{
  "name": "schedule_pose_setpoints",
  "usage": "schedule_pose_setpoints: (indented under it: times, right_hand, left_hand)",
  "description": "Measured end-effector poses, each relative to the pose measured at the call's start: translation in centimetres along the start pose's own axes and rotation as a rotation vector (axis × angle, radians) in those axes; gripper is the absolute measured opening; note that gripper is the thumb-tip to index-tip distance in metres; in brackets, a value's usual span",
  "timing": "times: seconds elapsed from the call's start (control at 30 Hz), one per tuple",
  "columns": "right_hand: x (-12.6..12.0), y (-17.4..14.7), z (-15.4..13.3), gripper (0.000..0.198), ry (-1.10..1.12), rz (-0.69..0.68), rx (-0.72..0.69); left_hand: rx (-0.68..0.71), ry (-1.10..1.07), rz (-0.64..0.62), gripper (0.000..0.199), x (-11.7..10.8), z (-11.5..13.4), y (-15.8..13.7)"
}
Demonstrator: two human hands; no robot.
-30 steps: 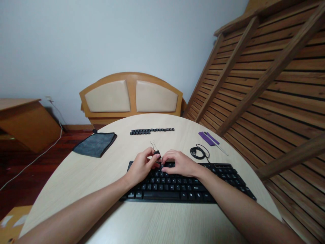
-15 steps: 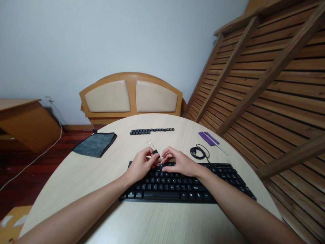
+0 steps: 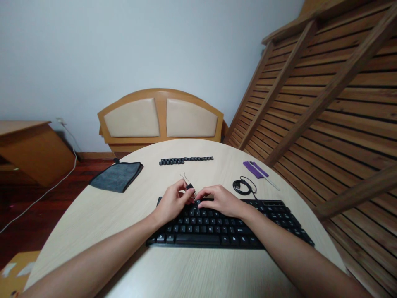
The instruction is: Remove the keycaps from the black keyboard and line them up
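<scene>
A black keyboard (image 3: 204, 239) lies on the round table in front of me. My left hand (image 3: 171, 201) is closed around a keycap puller (image 3: 190, 187) with a dark handle; its thin wire prongs point up and away from me. Thumb and index finger of my right hand (image 3: 219, 200) pinch a black keycap (image 3: 197, 203) low over the keyboard's upper rows, close to the left fingertips. Whether this keycap is seated or loose, I cannot tell. My fingers hide part of the top rows.
Loose keycaps (image 3: 172, 161) stand in rows farther back on the pale table (image 3: 102, 219). A folded grey cloth (image 3: 117, 177) lies at left. The coiled cable (image 3: 242, 186) and a purple cloth (image 3: 252, 169) with a thin rod (image 3: 270, 181) are at right. Slatted wood leans beyond.
My right fingers have shifted slightly, the index finger lowering toward the keycap and keyboard. My left hand keeps its hold on the keycap puller, almost in the same place.
</scene>
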State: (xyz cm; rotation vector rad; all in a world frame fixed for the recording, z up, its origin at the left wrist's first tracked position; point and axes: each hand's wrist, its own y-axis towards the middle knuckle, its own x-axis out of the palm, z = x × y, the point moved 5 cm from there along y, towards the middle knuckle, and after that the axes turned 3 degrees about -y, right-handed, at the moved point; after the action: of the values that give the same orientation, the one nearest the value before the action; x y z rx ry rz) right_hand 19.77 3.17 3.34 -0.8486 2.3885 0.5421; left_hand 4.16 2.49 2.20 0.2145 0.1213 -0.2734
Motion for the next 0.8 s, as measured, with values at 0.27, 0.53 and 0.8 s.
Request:
schedule_pose_setpoints:
  times: [0.27, 0.53, 0.8]
  right_hand:
    - [-1.4, 0.5, -0.2, 0.021, 0.094, 0.110, 0.032]
    - [-5.1, 5.5, 1.9, 0.018, -0.333, 0.241, 0.076]
    - [-5.1, 10.8, 4.4, 0.019, -0.696, 0.226, 0.186]
  left_hand:
    - [-0.032, 0.001, 0.065, 0.028, -0.1, -0.5, 0.1]
    - [0.016, 0.143, 0.113, 0.027, -0.4, -0.1, 0.1]
    - [-0.006, 0.254, 0.122, 0.026, -0.4, -0.4, 0.1]
